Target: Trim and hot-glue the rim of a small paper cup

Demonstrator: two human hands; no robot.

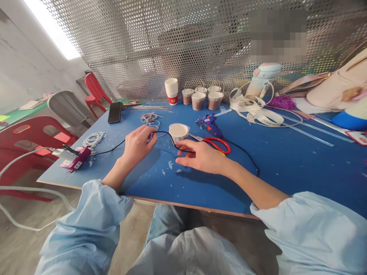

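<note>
My left hand (140,143) is closed on a black power cord (113,147), pinching it between thumb and fingers above the table. From there the cord arcs across to my right hand (200,154), where it runs between loosely curled fingers. Just beyond the hands stands a small white cup (179,131) with a ragged clear wrap around it. Red-handled scissors (218,145) lie behind my right hand, partly hidden by it. A blue glue gun (210,123) rests past them, and black cord also trails on its right side.
A purple power strip (78,159) with plugs sits at the left edge. Behind are a phone (114,112), twine (150,118), stacked paper cups (171,91) and several small brown baskets (198,101). Ribbon (252,110), glue sticks (308,130) and a bottle (261,78) lie or stand right.
</note>
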